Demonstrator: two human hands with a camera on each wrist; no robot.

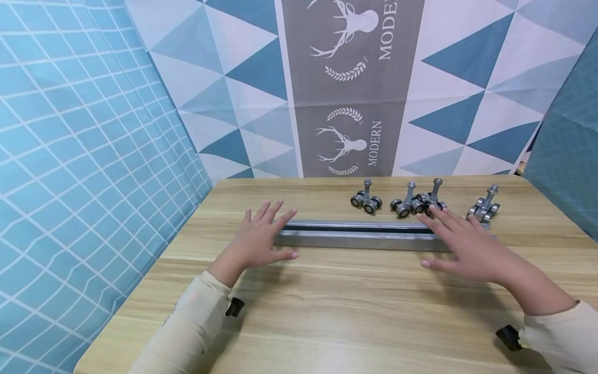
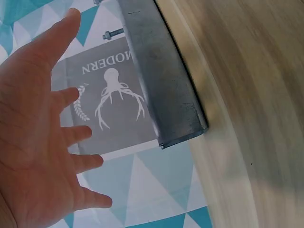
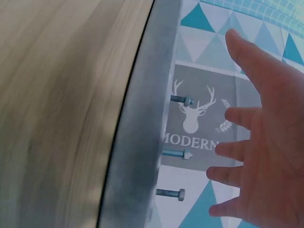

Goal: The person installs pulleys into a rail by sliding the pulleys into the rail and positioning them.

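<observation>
A long grey metal rail lies across the middle of the wooden table. My left hand is over its left end with the fingers spread and straight, holding nothing. In the left wrist view the left hand is apart from the rail. My right hand is spread over the rail's right end, also empty. The right wrist view shows the right hand clear of the rail. Several steel roller trolleys with upright bolts stand just behind the rail, one by my right fingertips.
A patterned cloth with deer prints hangs behind the table. Blue tiled-pattern screens close in the left and right sides. Another trolley stands at the far right. Bare wood lies between the rail and the near edge.
</observation>
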